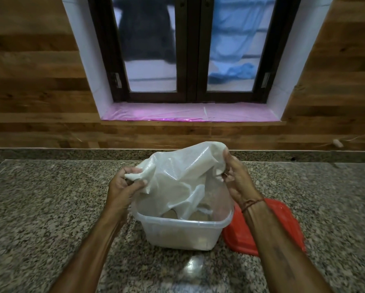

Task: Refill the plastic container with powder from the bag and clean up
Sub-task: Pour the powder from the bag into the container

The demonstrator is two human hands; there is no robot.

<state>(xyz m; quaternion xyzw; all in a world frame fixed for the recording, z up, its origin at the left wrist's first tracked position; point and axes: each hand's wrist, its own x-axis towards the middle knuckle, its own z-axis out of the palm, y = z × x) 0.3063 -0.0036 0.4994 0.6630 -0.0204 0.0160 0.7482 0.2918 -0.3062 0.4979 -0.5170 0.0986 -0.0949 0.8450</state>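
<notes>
Both hands clamped on the bag, set apart. Left hand (122, 187) has fingers curled round a bunched corner at the bag's 9 o'clock. Right hand (236, 178) pinches the upper edge at about 2 o'clock; red thread band (252, 203) on that wrist.

Bag (177, 178): translucent white, crumpled, held up between the hands, lower end hanging inside the container (177, 233). Container is clear plastic, sits on the counter (40, 208) directly under the hands, at 6 o'clock from the bag. Tan powder (198, 216) visible inside through the wall and at the bag's foot.

Red lid (283, 220) lies flat on the counter at the container's 3 o'clock, touching or just beside it, under the right forearm.

Speckled granite counter. Window (188, 49) at 12 o'clock, pink film on the sill (177, 112).
</notes>
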